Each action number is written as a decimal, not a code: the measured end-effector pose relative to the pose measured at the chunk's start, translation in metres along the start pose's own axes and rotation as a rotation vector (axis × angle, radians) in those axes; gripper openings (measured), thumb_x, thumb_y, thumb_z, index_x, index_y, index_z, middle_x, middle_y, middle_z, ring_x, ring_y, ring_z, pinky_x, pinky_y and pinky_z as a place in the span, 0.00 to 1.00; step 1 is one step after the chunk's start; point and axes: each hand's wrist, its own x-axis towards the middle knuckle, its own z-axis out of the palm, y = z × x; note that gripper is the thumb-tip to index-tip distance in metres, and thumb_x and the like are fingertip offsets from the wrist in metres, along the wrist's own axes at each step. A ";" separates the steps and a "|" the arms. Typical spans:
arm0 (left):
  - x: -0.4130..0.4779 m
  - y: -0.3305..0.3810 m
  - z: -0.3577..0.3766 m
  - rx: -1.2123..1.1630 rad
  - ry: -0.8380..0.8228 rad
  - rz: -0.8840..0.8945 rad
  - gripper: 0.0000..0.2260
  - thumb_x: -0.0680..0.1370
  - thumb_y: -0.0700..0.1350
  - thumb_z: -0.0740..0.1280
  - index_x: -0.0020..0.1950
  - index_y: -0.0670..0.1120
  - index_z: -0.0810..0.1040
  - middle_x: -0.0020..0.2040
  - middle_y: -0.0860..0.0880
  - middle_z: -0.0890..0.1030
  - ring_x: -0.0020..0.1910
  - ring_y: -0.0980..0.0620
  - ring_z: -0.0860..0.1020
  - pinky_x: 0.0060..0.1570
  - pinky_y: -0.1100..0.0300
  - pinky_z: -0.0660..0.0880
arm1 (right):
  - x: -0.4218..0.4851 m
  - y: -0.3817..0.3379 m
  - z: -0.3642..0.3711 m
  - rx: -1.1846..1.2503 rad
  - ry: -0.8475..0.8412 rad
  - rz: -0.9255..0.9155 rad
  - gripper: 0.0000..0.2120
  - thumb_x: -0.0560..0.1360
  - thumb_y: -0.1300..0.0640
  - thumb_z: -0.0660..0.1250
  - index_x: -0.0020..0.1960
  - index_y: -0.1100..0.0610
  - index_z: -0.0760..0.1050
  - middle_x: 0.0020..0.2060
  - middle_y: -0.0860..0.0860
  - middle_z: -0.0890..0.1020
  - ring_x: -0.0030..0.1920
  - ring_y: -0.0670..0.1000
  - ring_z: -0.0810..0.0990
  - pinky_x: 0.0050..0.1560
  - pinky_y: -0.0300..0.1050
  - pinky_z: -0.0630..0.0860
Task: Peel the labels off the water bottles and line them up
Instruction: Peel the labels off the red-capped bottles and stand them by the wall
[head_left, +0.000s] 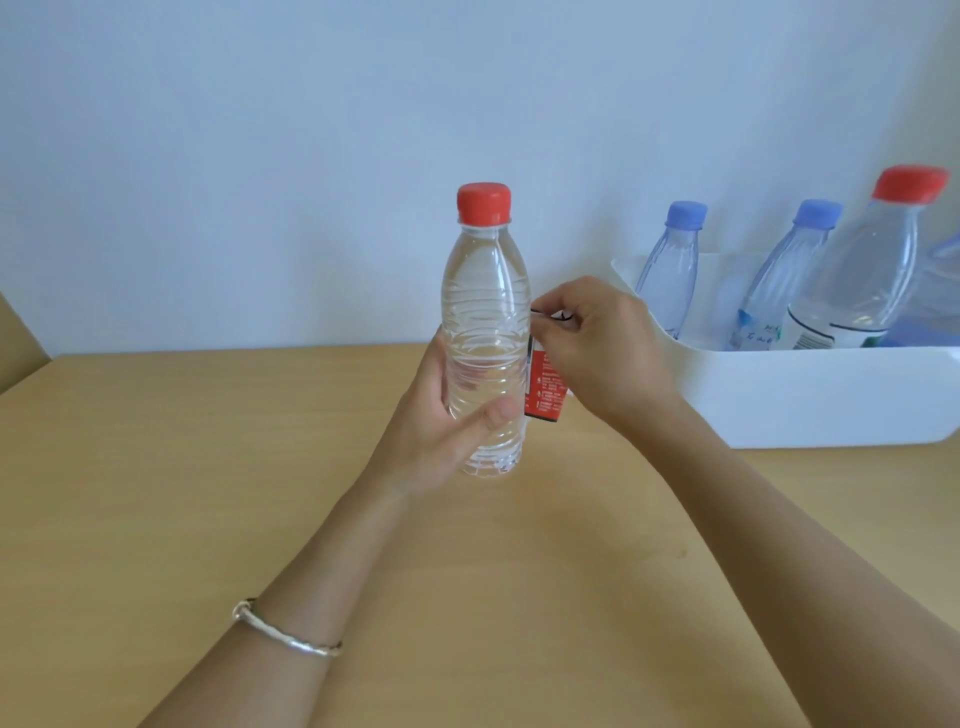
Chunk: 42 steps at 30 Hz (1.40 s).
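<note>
A clear water bottle (484, 312) with a red cap stands upright at the middle of the wooden table (156, 493). My left hand (441, 431) grips its lower body, thumb across the front. My right hand (597, 353) pinches the red label (543, 389), which hangs off the bottle's right side, mostly peeled away from the plastic. The side of the bottle facing me is bare.
A white bin (831, 400) sits at the right against the wall. It holds two blue-capped bottles (670, 270) (779, 280) and a red-capped bottle (862, 280), which still carry labels. A pale wall rises behind the table.
</note>
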 end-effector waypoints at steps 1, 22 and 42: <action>0.000 -0.001 0.000 -0.001 0.010 0.003 0.29 0.67 0.57 0.73 0.66 0.53 0.70 0.56 0.59 0.82 0.57 0.58 0.80 0.56 0.61 0.75 | 0.001 -0.001 -0.003 0.009 0.032 -0.001 0.04 0.76 0.58 0.66 0.44 0.55 0.80 0.37 0.42 0.76 0.36 0.38 0.74 0.37 0.25 0.67; -0.001 0.000 0.016 0.018 0.063 -0.012 0.27 0.63 0.62 0.72 0.60 0.62 0.69 0.51 0.67 0.80 0.51 0.67 0.79 0.47 0.72 0.74 | 0.029 0.051 -0.099 -0.458 -0.063 0.223 0.06 0.73 0.60 0.61 0.41 0.61 0.75 0.33 0.55 0.76 0.32 0.55 0.73 0.30 0.42 0.67; -0.004 0.003 0.014 0.032 0.056 -0.040 0.33 0.63 0.64 0.71 0.66 0.59 0.68 0.53 0.67 0.80 0.52 0.67 0.79 0.52 0.62 0.73 | 0.015 0.030 -0.096 -0.414 0.070 0.196 0.21 0.74 0.41 0.64 0.35 0.58 0.73 0.29 0.49 0.76 0.35 0.52 0.76 0.34 0.44 0.67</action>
